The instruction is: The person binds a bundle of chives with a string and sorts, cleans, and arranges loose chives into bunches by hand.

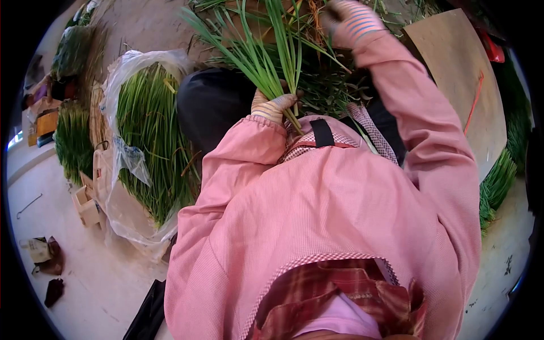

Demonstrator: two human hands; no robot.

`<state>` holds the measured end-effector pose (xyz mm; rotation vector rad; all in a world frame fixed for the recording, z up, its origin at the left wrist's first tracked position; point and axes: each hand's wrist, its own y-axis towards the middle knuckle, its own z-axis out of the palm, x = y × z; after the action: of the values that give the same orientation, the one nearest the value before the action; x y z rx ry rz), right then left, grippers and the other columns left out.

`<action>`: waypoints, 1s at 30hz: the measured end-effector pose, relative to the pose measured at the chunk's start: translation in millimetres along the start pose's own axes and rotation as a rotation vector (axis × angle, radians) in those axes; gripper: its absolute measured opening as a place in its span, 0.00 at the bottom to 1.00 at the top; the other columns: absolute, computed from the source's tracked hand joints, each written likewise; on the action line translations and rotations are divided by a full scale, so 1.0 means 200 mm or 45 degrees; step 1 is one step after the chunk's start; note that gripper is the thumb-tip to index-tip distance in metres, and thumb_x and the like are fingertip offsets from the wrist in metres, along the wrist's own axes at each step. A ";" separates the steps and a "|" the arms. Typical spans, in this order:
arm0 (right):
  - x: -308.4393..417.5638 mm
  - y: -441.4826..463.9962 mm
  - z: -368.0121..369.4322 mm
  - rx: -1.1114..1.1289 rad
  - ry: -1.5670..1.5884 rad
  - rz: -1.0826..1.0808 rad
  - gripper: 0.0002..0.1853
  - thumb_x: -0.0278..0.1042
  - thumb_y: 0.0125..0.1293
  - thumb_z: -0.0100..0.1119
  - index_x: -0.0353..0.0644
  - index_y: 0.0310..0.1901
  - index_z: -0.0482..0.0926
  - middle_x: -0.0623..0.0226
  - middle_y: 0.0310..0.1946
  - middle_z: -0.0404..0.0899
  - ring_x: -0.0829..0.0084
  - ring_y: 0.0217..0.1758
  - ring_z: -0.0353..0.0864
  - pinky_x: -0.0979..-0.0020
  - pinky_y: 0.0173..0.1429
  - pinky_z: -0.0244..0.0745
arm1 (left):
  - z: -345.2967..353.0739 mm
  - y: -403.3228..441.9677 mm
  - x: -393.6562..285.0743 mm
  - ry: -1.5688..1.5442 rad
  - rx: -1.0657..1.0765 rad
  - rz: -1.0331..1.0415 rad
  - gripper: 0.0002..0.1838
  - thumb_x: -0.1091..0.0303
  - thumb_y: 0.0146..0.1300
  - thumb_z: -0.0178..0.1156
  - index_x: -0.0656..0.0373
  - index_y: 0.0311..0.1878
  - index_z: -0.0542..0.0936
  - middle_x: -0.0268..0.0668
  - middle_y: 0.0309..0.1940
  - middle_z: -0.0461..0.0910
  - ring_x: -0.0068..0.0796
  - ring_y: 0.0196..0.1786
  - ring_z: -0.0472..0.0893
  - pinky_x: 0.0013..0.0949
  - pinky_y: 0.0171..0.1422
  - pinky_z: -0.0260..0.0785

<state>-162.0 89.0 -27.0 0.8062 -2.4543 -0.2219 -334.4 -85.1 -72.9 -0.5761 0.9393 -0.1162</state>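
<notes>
My left hand (273, 106), in a striped glove, is closed around a small bunch of garlic chives (263, 65) in front of my lap. Their long flat green leaves fan up and away, and the pale stem ends poke out below my fist. My right hand (352, 24), gloved the same way, is raised at the top right, over loose leaves and stalks. Motion smears its fingers, so whether it grips anything is unclear. Beneath and beyond both hands lies a heap of cut leaves and trimmings (331, 90).
On the left, a clear plastic bag (122, 85) holds a big mass of chives (150, 136). More green bundles (73, 139) stand behind it, near a small wooden stool (86, 207). At right, a tan board (462, 73) with a red string (475, 102) leans beside further chives (498, 181).
</notes>
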 end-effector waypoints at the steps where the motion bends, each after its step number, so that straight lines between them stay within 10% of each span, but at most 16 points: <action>1: -0.13 0.11 -0.18 0.326 0.289 0.526 0.17 0.38 0.52 0.57 0.38 0.41 0.70 0.58 0.34 0.74 0.64 0.38 0.73 0.68 0.40 0.68 | -0.01 -0.01 -0.01 -0.027 0.008 -0.009 0.25 0.85 0.40 0.56 0.57 0.44 0.66 0.42 0.33 0.74 0.42 0.31 0.77 0.40 0.30 0.73; 3: -0.27 0.05 -0.30 0.227 0.244 0.792 0.19 0.41 0.53 0.58 0.38 0.44 0.71 0.59 0.35 0.75 0.67 0.38 0.74 0.69 0.41 0.68 | -0.03 -0.01 -0.03 -0.054 0.054 0.037 0.26 0.82 0.40 0.55 0.56 0.47 0.66 0.42 0.35 0.73 0.41 0.33 0.76 0.42 0.33 0.72; 4: -0.33 -0.13 -0.18 -0.183 -0.084 0.505 0.16 0.45 0.54 0.55 0.41 0.36 0.76 0.57 0.27 0.77 0.62 0.31 0.76 0.67 0.37 0.70 | 0.00 -0.02 -0.06 -0.151 0.006 -0.015 0.27 0.84 0.39 0.53 0.55 0.48 0.66 0.42 0.38 0.71 0.40 0.37 0.75 0.42 0.36 0.73; 11: -0.07 -0.42 0.11 0.779 0.014 0.680 0.30 0.56 0.52 0.53 0.35 0.46 0.71 0.48 0.41 0.74 0.56 0.48 0.72 0.67 0.51 0.66 | 0.07 0.05 -0.25 -0.773 0.387 -0.066 0.23 0.86 0.40 0.49 0.59 0.44 0.69 0.38 0.36 0.71 0.28 0.33 0.68 0.29 0.31 0.63; 17: 0.05 -0.50 0.32 0.267 0.709 0.502 0.10 0.33 0.57 0.54 0.37 0.39 0.75 0.61 0.30 0.78 0.73 0.35 0.76 0.74 0.38 0.69 | -0.03 0.05 -0.38 -0.844 0.842 0.228 0.10 0.69 0.59 0.51 0.55 0.44 0.70 0.26 0.20 0.65 0.14 0.15 0.55 0.20 0.18 0.51; 22: 0.16 -0.43 0.02 1.250 0.031 0.130 0.13 0.42 0.54 0.54 0.39 0.32 0.75 0.52 0.27 0.75 0.53 0.33 0.74 0.63 0.39 0.70 | -0.01 0.09 -0.51 -0.500 0.670 0.444 0.15 0.71 0.54 0.57 0.52 0.46 0.71 0.25 0.19 0.66 0.17 0.16 0.57 0.23 0.20 0.53; 26: 0.07 -0.19 -0.04 0.468 -0.154 0.238 0.21 0.44 0.51 0.57 0.43 0.44 0.70 0.53 0.39 0.73 0.53 0.42 0.72 0.61 0.43 0.69 | 0.08 0.08 -0.51 -0.731 0.520 0.160 0.09 0.70 0.48 0.62 0.51 0.35 0.74 0.29 0.26 0.73 0.26 0.26 0.69 0.31 0.28 0.65; 30: -0.03 0.02 0.10 0.324 -0.252 0.183 0.27 0.43 0.47 0.58 0.45 0.51 0.66 0.53 0.48 0.67 0.52 0.48 0.69 0.60 0.48 0.68 | 0.15 0.17 -0.39 -0.674 0.736 -0.028 0.12 0.75 0.51 0.58 0.48 0.39 0.75 0.35 0.32 0.76 0.31 0.30 0.75 0.34 0.30 0.67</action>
<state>-170.9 95.0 -46.2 0.7364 -2.7527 0.0699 -363.4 -17.2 -19.9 -0.0654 0.3509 -0.2320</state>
